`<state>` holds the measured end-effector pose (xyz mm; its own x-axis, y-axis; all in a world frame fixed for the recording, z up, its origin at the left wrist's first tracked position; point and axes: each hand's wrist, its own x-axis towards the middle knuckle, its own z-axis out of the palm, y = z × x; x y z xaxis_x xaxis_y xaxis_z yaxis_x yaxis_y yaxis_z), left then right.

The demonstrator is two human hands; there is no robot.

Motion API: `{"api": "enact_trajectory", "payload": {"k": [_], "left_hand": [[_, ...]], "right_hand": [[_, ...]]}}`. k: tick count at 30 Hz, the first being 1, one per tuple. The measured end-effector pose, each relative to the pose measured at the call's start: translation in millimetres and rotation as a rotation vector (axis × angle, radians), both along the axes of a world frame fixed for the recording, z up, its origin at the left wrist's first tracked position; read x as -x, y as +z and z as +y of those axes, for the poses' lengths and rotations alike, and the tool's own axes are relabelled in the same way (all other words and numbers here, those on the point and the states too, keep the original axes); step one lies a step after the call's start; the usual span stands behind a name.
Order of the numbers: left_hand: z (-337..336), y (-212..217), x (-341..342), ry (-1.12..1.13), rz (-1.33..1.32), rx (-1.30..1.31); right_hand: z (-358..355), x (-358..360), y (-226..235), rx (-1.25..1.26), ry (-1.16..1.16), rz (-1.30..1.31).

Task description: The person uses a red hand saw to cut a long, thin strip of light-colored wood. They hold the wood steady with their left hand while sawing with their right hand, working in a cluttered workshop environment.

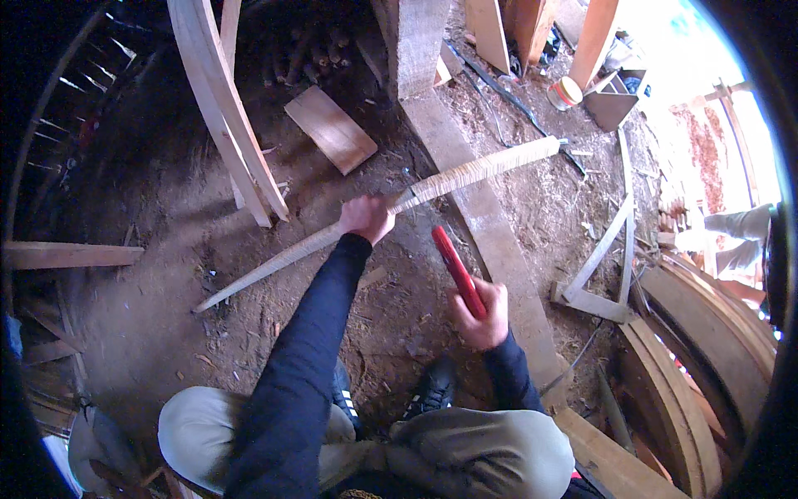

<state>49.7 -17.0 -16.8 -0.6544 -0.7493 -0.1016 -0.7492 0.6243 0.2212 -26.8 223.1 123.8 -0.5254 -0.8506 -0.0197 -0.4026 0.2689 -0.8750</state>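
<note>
A long, pale wooden pole (pixel 490 168) slants across the middle, low at the left and higher at the right. Its right part is thicker and covered in fine cross ridges, while the left part tapers to a narrow tip. My left hand (pixel 368 218) is closed around the pole near its middle, just left of a small dark spot on the wood. In my right hand (pixel 484 316) is a slim red tool (pixel 456 268), gripped at its lower end and pointing up toward the pole. The tool appears apart from the wood; its exact kind cannot be made out.
A squared timber (pixel 465 179) runs along the dirt floor under the pole. A short board (pixel 331 129) lies beyond my left hand. Curved wooden pieces (pixel 677 399) are stacked at the right. A small tub (pixel 564 93) and a box (pixel 613 101) stand at the far right.
</note>
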Motion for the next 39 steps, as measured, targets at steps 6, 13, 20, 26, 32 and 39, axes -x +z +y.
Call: {"api": "enact_trajectory", "payload": {"k": [6, 13, 20, 26, 32, 39], "left_hand": [[1, 1, 6, -0.006, 0.001, -0.042], [-9, 1, 1, -0.040, -0.013, -0.017], [-28, -7, 8, -0.103, -0.022, -0.160], [-46, -16, 11, -0.198, -0.056, -0.229], [-43, -17, 13, -0.171, -0.055, -0.262], [-49, 2, 18, -0.259, -0.147, -0.284]], "right_hand": [[-2, 3, 12, -0.036, -0.005, 0.017], [21, -1, 16, -0.066, -0.034, -0.074], [32, 6, 13, -0.034, 0.043, -0.008], [34, 5, -1, 0.010, 0.033, 0.027], [50, 8, 1, 0.058, 0.022, -0.014], [66, 7, -29, 0.016, 0.082, -0.053]]}}
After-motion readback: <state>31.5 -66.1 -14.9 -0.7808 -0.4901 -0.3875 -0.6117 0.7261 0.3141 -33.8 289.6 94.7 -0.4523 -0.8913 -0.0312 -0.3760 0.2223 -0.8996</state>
